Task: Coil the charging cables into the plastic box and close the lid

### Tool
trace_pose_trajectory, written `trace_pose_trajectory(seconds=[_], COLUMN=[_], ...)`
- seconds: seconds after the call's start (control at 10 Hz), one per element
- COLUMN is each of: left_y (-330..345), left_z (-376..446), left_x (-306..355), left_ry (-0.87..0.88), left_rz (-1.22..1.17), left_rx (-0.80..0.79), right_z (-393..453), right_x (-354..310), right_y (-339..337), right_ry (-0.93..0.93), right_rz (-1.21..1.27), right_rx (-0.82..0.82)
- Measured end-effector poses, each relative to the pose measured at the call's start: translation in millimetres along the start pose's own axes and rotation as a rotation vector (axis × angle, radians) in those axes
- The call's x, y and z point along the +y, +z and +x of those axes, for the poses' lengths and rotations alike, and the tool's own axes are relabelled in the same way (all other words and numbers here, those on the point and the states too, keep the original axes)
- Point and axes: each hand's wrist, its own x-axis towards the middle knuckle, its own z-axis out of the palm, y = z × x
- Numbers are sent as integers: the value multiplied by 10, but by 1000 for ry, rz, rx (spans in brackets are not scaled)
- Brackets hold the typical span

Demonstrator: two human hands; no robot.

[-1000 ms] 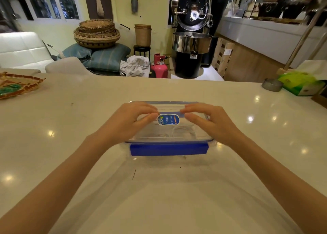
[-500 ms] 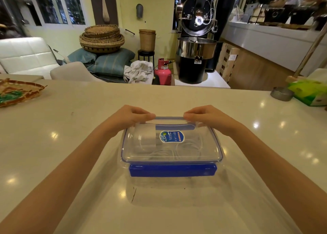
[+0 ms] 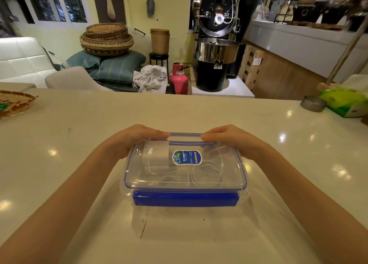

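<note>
A clear plastic box stands on the pale counter in front of me. Its transparent lid, with a blue rim and a blue oval sticker, lies on top. A blue clip runs along the near side, folded down. Through the lid I see white coiled cables and a white charger block. My left hand curls over the far left corner of the lid. My right hand curls over the far right corner. The fingertips of both press on the far edge, and the far clip is hidden.
A woven tray lies at the counter's left edge. A small metal dish and a green tissue pack sit at the far right. The counter's far edge runs behind the box; beyond it are baskets, cushions, a pink gas cylinder and a roaster.
My hands have slid from the middle of the lid to its far corners and edge. The box now appears lower and nearer in view as my head moved.
</note>
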Motion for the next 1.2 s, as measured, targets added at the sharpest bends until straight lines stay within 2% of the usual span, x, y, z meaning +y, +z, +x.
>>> trace_pose_trajectory(seconds=[0.1,0.3,0.7,0.9,1.0,1.1,1.2], left_y=[28,41,51,47,36,-1,30], left_z=[-11,-55,-34,-19,-35,-29,-88], left_x=[-8,-16,-19,-26,-28,-7,142], left_ry=[132,142,209,288,364,495,674], left_rz=[-30,-107,-118,-73,38,242,324], left_rx=[86,106,158,163,153,222,369], right_z=[-3,-30,-69,-64,-67,-109,-383], right_x=[-25,-37,-53,-58,-64,-163,-473], right_y=[23,35,40,49,51,26,-102], right_ry=[-75,-70,-154,-140,-180,-313,-563], right_rz=[-7,55,68,51,0,20,173], right_rx=[94,97,139,148,139,292,472])
